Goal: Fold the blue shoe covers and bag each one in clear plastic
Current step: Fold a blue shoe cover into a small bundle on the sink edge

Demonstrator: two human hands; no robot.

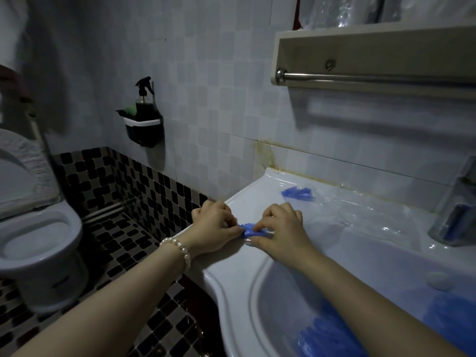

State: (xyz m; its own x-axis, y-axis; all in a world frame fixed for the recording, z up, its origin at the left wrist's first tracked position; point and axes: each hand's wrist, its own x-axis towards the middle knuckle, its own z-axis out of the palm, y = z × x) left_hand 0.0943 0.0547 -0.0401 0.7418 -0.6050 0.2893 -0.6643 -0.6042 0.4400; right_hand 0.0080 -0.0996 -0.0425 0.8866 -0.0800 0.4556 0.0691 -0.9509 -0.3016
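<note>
Two hands, left (216, 228) and right (280, 228), pinching one blue shoe cover (249, 230): flimsy, slippery (probably springs open); pin by folded ends.

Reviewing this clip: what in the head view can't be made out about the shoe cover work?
- Blue shoe cover under fold: mostly hidden by the left hand and right hand, so its fold state is unclear.
- Pile of blue covers in the sink: cut off by the bottom edge and the right forearm; count unknown.
- Bagged cover: clear plastic only faintly visible.
</note>
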